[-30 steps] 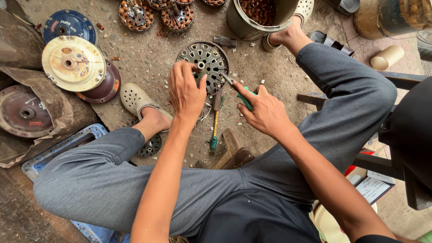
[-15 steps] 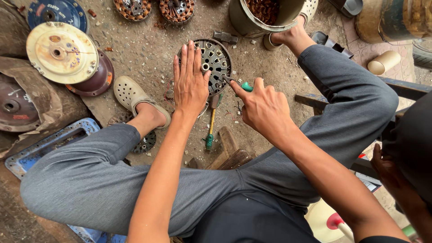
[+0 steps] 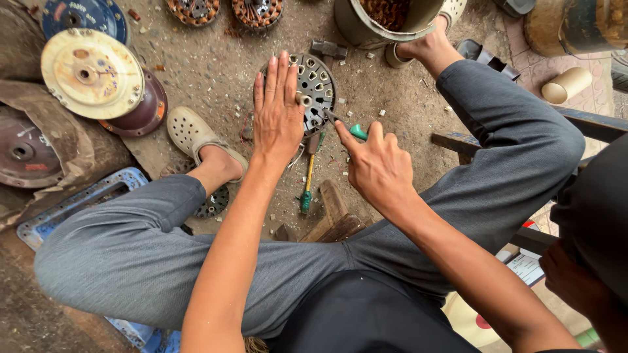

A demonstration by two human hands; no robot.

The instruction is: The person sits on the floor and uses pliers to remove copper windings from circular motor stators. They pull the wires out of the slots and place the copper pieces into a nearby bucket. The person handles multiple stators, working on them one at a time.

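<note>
A round grey slotted metal core (image 3: 317, 84) lies on the dirt floor between my feet. My left hand (image 3: 277, 111) rests flat on its left part, fingers straight and together. My right hand (image 3: 374, 163) is closed round a green-handled tool (image 3: 356, 131), index finger stretched along it, and the metal tip meets the core's lower right rim. A yellow and green screwdriver (image 3: 308, 183) lies on the ground just below the core. I sit low on a wooden stool (image 3: 332, 219), knees spread.
Round metal covers, cream (image 3: 91, 73), dark red (image 3: 141, 111) and blue (image 3: 84, 16), lie at the left by a blue plastic crate (image 3: 72, 202). A metal bucket (image 3: 386, 19) of brownish scrap stands at the top, with two copper-wound cores (image 3: 255, 13) beside it. A cardboard tube (image 3: 566, 85) lies at the right.
My left hand has slid up and flattened onto the core. My right hand has brought the green-handled tool's tip to the rim. The view has shifted slightly.
</note>
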